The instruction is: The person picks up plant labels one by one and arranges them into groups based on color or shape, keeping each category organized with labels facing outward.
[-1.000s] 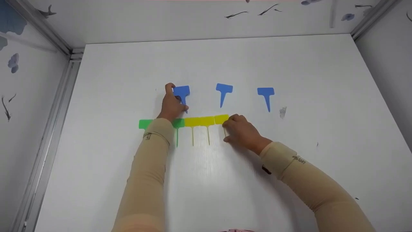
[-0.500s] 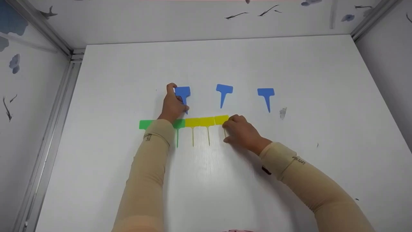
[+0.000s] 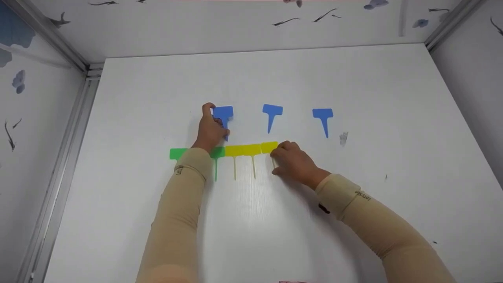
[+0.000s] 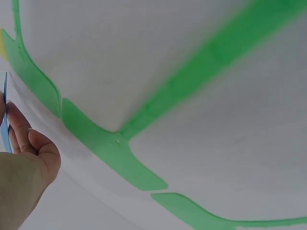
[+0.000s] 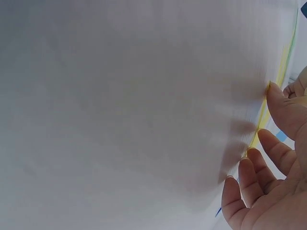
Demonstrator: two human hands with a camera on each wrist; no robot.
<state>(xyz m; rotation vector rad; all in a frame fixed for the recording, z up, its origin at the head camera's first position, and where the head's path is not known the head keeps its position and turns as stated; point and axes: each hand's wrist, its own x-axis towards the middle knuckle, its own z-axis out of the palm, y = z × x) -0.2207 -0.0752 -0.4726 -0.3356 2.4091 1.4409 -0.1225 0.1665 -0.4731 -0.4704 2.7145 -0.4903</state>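
Note:
In the head view my left hand (image 3: pixel 211 129) holds a blue T-shaped plant label (image 3: pixel 223 113), index finger at its head and thumb near the stem's tip. The left wrist view shows this blue label (image 4: pixel 5 127) nearly edge-on. My right hand (image 3: pixel 294 163) grips the rightmost yellow plant label (image 3: pixel 269 147), fingers by its head and thumb near the stem's lower end. Two more yellow labels (image 3: pixel 243 150) adjoin it on the left, heads in line. Green plant labels (image 4: pixel 112 148) continue that row; my left wrist partly hides them in the head view.
Two further blue plant labels, a middle one (image 3: pixel 272 110) and a right one (image 3: pixel 323 113), lie beyond the row on the white table (image 3: pixel 251 228). Patterned walls (image 3: pixel 188 27) enclose the table at the back and sides. A grey smudge (image 3: pixel 343 138) marks the surface.
The blue label in my left hand has shifted very slightly right. My right hand keeps its place on the yellow label. The head view has tilted a little.

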